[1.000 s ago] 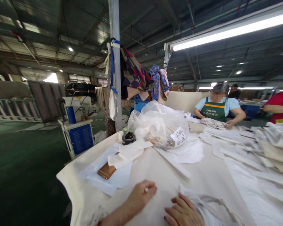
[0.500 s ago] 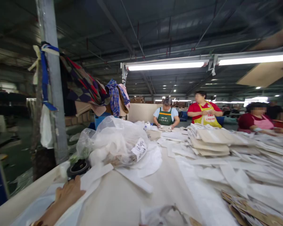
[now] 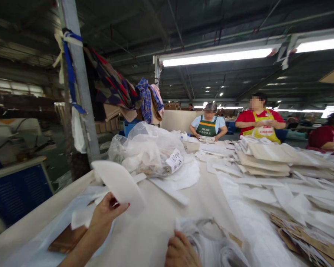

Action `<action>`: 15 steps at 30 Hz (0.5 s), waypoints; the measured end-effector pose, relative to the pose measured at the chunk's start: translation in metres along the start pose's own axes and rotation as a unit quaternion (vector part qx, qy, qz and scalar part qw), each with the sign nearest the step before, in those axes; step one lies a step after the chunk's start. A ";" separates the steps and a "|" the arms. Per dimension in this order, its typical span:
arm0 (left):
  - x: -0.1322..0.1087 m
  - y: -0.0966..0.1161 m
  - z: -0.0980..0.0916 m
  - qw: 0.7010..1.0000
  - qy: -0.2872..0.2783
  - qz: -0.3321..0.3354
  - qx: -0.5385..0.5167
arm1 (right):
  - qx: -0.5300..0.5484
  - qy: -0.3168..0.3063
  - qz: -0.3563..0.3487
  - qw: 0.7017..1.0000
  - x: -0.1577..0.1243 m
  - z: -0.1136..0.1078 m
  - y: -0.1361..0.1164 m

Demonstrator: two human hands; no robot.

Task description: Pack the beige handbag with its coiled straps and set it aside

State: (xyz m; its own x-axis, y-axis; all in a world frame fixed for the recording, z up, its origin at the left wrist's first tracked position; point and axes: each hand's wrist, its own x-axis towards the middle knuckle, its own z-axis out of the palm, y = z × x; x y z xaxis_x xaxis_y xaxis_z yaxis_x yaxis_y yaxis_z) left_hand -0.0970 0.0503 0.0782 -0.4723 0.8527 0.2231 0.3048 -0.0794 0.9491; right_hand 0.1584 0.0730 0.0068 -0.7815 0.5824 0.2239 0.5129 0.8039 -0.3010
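Observation:
My left hand (image 3: 104,213) pinches a curved white sheet (image 3: 119,183) between thumb and fingers and holds it up over the table's left side. Below that wrist, a flat, shiny brown item (image 3: 68,237) lies on pale bluish sheeting (image 3: 41,230), close to another white piece (image 3: 82,218). At the bottom centre is my right hand (image 3: 180,250), its fingers curled against the left side of a bundle of white looped strips (image 3: 208,241). What lies under those fingers is hidden.
A clear plastic bag (image 3: 147,148) with a handwritten label stands beyond my left hand. White sheets and stacked beige pieces (image 3: 264,159) cover the right side, with brown card pieces (image 3: 306,237) nearer. Co-workers stand across the table. A metal post (image 3: 83,81) rises at left.
My left hand has come up from beside the black tape roll and now holds the curved white sheet. My right hand has come into view at the bundle. The view has shifted left and down.

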 end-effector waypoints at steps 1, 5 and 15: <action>-0.011 -0.001 0.004 0.999 -0.033 0.016 -0.005 | 0.006 -0.002 -0.001 1.000 -0.005 -0.004 -0.007; -0.041 -0.010 0.013 0.986 -0.150 0.051 0.047 | 0.040 0.028 0.010 0.999 -0.021 -0.032 -0.028; -0.069 -0.036 0.019 0.952 -0.239 -0.031 0.186 | 0.043 -0.024 0.000 0.999 -0.021 -0.044 -0.033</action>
State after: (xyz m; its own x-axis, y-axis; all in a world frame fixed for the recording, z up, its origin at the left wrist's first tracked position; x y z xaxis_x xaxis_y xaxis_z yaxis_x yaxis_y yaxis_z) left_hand -0.0595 0.0045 0.0244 -0.0952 0.9945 -0.0429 0.6024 0.0918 0.7929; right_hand 0.1738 0.0394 0.0527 -0.7993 0.5735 0.1795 0.4814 0.7898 -0.3802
